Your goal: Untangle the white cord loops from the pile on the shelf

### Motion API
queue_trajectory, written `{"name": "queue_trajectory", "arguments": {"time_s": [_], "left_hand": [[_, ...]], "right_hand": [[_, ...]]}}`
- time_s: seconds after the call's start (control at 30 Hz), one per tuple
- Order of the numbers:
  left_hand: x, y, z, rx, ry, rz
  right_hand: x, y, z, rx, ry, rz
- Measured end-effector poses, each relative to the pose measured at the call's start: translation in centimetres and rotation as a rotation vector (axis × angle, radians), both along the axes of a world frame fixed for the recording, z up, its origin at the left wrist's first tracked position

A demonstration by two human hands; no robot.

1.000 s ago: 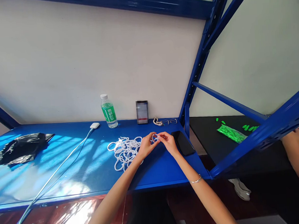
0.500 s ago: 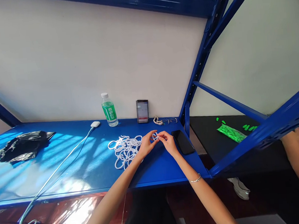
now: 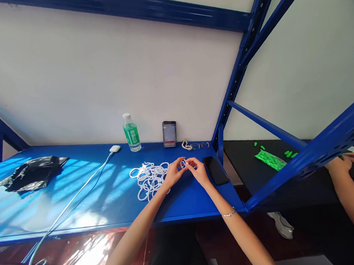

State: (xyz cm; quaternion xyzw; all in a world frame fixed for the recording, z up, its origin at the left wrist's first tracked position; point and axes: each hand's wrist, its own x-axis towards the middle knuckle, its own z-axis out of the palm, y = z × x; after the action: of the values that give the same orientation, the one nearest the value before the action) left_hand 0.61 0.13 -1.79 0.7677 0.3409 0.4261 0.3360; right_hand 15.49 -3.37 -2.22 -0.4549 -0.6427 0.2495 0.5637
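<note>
Over blue shelf [image 3: 109, 202], left hand [image 3: 173, 172] and right hand [image 3: 198, 170] pinch one small white ring [image 3: 183, 163].

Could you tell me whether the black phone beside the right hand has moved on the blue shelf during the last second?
No. The black phone lies in the same place by the blue upright post; only the camera shifted. The right hand stays just left of it.
</note>
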Motion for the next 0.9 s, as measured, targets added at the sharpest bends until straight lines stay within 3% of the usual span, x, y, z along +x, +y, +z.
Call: {"name": "queue_trajectory", "arguments": {"time_s": [0.27,0.5,0.63,0.73,0.9], "left_hand": [[-0.1,0.1,-0.5,-0.011,0.031,0.02],[0.0,-0.4,0.1,0.001,0.027,0.004],[-0.1,-0.4,0.1,0.01,0.06,0.061],[-0.2,-0.2,-0.4,0.113,0.125,0.122],[0.0,0.0,-1.6,0.297,0.297,0.124]], "right_hand": [[0.0,0.0,0.0,-0.012,-0.068,-0.015],[0.0,-0.2,0.0,-0.003,-0.072,-0.019],[-0.2,-0.3,0.2,-0.007,-0.129,-0.045],[-0.4,-0.9,2.2,0.034,-0.178,-0.113],[1.1,-4.5,10.1,0.21,-0.112,-0.284]]}}
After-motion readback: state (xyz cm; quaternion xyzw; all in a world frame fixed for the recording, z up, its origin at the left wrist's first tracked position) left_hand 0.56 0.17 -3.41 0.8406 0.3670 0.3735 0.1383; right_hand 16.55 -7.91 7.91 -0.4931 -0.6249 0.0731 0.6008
